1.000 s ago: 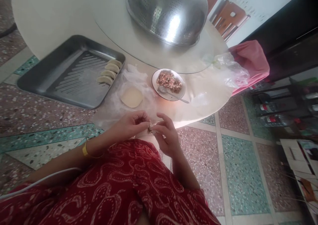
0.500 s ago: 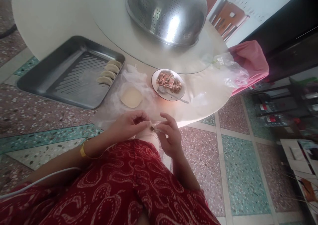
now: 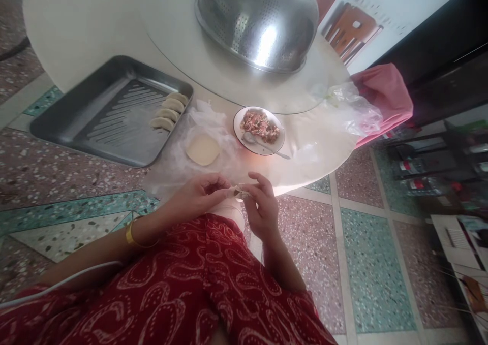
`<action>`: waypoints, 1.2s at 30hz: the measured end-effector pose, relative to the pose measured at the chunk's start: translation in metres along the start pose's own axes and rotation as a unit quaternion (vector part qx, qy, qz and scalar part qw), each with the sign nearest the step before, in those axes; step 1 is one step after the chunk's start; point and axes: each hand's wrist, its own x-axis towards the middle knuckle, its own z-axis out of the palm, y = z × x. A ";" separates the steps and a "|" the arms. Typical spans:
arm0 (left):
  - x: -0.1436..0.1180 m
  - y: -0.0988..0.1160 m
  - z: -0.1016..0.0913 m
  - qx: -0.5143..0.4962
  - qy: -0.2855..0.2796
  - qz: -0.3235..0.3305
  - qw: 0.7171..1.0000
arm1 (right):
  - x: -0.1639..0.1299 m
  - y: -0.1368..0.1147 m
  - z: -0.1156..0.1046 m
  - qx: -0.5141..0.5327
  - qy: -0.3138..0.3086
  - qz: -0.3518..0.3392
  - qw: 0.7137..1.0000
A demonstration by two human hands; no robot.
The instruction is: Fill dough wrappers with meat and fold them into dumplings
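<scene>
A round pale table [image 3: 95, 25] filled the upper part of the view, and light glared off its top near the front edge. Beneath and around the table lay a terrazzo floor [image 3: 366, 263] of speckled pink and green tiles set between pale strips. To the right of the table stood a dark cabinet [image 3: 450, 65] against a white wall [image 3: 396, 4], with low shelves [image 3: 430, 162] holding bottles below it. Beyond the table's far right edge, a brown wooden chair [image 3: 353, 30] showed.

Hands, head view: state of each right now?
Left hand: closed, fingertips pinching one end of the dumpling.
Right hand: closed, fingertips pinching the other end of the same dumpling.
</scene>
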 end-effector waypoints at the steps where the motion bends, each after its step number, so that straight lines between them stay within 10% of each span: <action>1: 0.000 0.000 0.000 0.005 0.005 0.001 1.000 | 0.000 0.000 0.000 0.004 -0.003 0.002 1.000; 15: 0.003 -0.006 -0.004 0.073 -0.015 0.013 0.997 | 0.001 0.000 -0.003 0.053 -0.118 -0.044 0.991; 36: 0.004 0.025 -0.007 0.213 -0.031 0.072 0.974 | 0.002 -0.005 -0.002 -0.008 -0.048 -0.036 0.998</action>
